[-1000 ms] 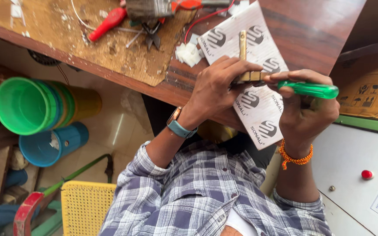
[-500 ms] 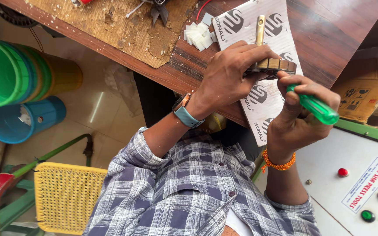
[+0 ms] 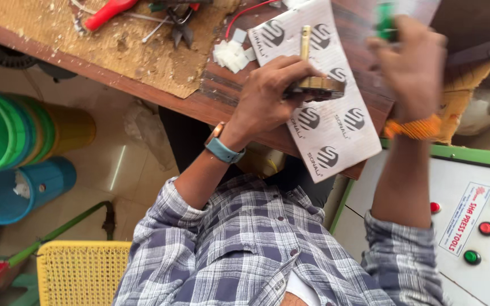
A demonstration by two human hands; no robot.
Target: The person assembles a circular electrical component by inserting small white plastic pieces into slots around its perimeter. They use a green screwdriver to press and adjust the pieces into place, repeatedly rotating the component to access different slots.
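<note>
My left hand presses down on a brass fitting, fingers wrapped over its flat body, holding it against a printed sheet that lies on the wooden bench. A brass stem sticks out past my knuckles, pointing away from me. My right hand is raised beside it (blurred), fingers closed around a green-handled tool. A red-handled tool lies well apart to the left.

Two hands: the left hand and the right hand. One brass part, one green-handled screwdriver, one printed sheet. Beside the sheet, one red-handled tool. Four round buttons on one panel.
</note>
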